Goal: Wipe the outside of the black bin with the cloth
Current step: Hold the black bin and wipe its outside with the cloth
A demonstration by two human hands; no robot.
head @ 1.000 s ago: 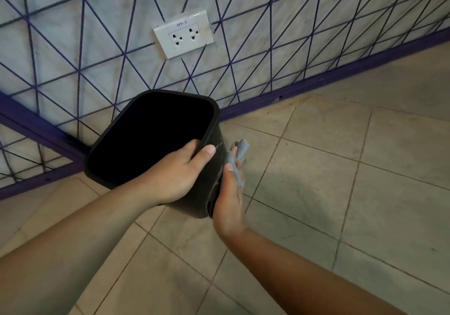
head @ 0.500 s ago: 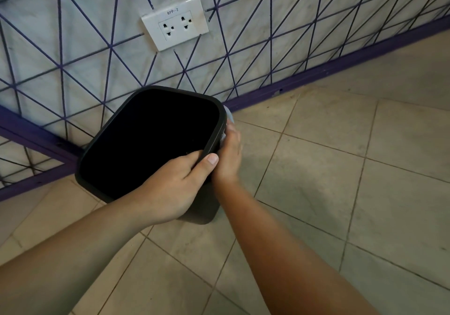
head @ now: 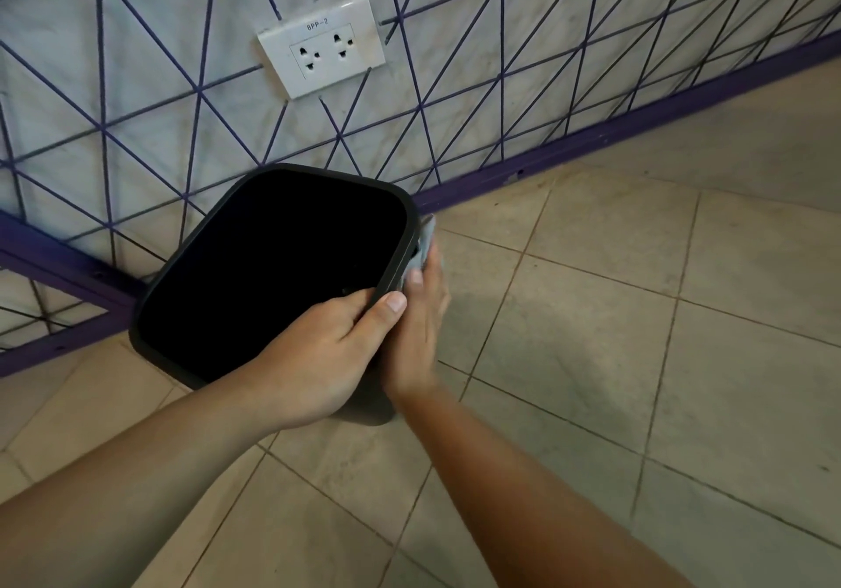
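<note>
The black bin (head: 191, 260) stands tilted on the tiled floor near the wall, its dark opening facing me. My left hand (head: 318, 360) grips the bin's near rim, thumb along the outside edge and fingers inside. My right hand (head: 421, 328) presses a grey-blue cloth (head: 425, 246) against the bin's right outer side, just below the rim. Most of the cloth is hidden behind the hand and the bin's edge.
A white double wall socket (head: 321, 46) sits on the marble wall above the bin, amid purple diagonal lines. A purple skirting (head: 591, 141) runs along the wall base. Beige floor tiles (head: 637, 314) spread to the right and front.
My right hand with the cloth rose from the bin's lower side up to the rim area, then slid slightly back down. The bin stayed tilted in my left hand.
</note>
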